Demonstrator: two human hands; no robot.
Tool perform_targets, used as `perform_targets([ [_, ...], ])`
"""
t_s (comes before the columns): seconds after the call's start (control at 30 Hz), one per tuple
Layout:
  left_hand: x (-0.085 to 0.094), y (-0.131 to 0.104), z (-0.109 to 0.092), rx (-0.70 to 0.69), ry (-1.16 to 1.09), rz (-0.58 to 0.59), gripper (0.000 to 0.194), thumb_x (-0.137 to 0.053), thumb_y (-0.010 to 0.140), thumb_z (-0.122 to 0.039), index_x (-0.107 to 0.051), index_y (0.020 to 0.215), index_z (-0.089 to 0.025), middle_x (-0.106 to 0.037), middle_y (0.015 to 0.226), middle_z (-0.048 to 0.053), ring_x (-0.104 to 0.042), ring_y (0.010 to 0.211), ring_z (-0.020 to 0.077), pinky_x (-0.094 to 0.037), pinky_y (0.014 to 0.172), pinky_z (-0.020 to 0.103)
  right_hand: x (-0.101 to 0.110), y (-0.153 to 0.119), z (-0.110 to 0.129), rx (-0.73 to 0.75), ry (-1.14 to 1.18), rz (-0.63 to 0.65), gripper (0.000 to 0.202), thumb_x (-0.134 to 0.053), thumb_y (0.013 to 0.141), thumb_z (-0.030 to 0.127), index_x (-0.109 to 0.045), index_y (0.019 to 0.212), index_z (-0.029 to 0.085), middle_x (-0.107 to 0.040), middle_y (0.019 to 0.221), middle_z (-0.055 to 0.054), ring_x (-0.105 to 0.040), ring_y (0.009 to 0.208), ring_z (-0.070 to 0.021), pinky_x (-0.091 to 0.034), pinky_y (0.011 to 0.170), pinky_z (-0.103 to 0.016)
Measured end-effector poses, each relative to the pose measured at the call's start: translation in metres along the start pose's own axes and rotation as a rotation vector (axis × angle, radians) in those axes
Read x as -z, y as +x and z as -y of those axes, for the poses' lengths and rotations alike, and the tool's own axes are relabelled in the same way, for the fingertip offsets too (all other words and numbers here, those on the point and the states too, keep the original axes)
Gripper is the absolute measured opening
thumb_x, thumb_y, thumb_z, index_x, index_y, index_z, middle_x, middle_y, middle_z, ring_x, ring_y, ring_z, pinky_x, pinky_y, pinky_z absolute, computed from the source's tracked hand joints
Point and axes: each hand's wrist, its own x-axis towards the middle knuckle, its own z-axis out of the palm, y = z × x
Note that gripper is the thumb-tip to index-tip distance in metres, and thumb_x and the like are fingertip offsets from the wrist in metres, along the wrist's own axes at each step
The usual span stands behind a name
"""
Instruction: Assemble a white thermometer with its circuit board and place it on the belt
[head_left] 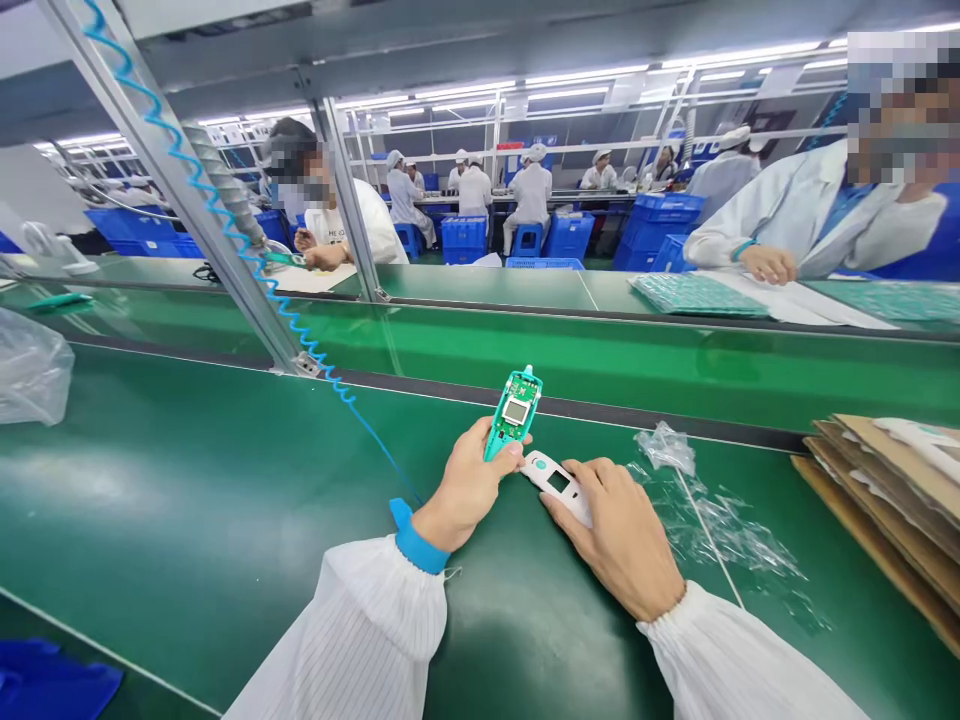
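Item: small green printed circuit board with a square grey display [514, 412], pinched by its lower end in our left hand [466, 487], fingers curled together around it, the board tilted up above the green bench mat [187, 500].

Item: white plastic housing with a dark window [553, 482], lying on the mat, pressed under the fingertips of our right hand [619, 535], fingers close together.

Hazards, as we judge them: the narrow pinch may let the board slip and fall; the loose clear plastic bags [705, 510] just beside the housing may snag it.
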Motion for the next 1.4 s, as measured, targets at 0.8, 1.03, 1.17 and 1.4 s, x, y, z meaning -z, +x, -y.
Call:
perform_targets([
  [0.8,-0.019,-0.014,0.015,-0.170,0.378,0.153,0.046,-0.059,0.096,-0.040,-0.057,0.139,-0.025,-0.065,0.136,0.005,-0.060,0.122,0.0223,-0.046,0.104,0.035,0.028,0.014,0.017,-0.535,1.590,0.206,0.043,-0.064,0.092,0.056,-0.071,0.119,0.023,-0.068,0.126,-0.008,-0.060,0.118,-0.0233,-0.046,0.104,-0.039],
  [1.03,-0.024,-0.022,0.005,-0.209,0.496,0.157,0.038,-0.063,0.094,-0.037,-0.066,0.132,-0.032,-0.070,0.130,0.000,-0.063,0.111,0.0213,-0.049,0.094,0.033,0.022,0.010,0.011,-0.551,1.577,0.150,0.043,-0.072,0.087,0.053,-0.071,0.116,0.021,-0.070,0.124,-0.009,-0.063,0.117,-0.0242,-0.044,0.109,-0.043],
  [1.17,-0.024,-0.025,0.000,-0.201,0.547,0.168,0.039,-0.064,0.094,-0.038,-0.066,0.132,-0.034,-0.072,0.126,-0.001,-0.064,0.106,0.0201,-0.048,0.094,0.033,0.021,0.009,0.009,-0.573,1.522,0.113,0.047,-0.077,0.082,0.054,-0.071,0.112,0.020,-0.070,0.123,-0.010,-0.063,0.117,-0.0256,-0.043,0.110,-0.043],
  [1.4,-0.028,-0.028,0.005,-0.261,0.667,0.205,0.044,-0.059,0.096,-0.033,-0.055,0.139,-0.025,-0.069,0.127,0.004,-0.065,0.104,0.0202,-0.047,0.090,0.031,0.020,0.013,0.006,-0.599,1.529,0.089,0.049,-0.074,0.081,0.062,-0.069,0.107,0.021,-0.072,0.116,-0.010,-0.064,0.112,-0.0254,-0.049,0.102,-0.041],
])
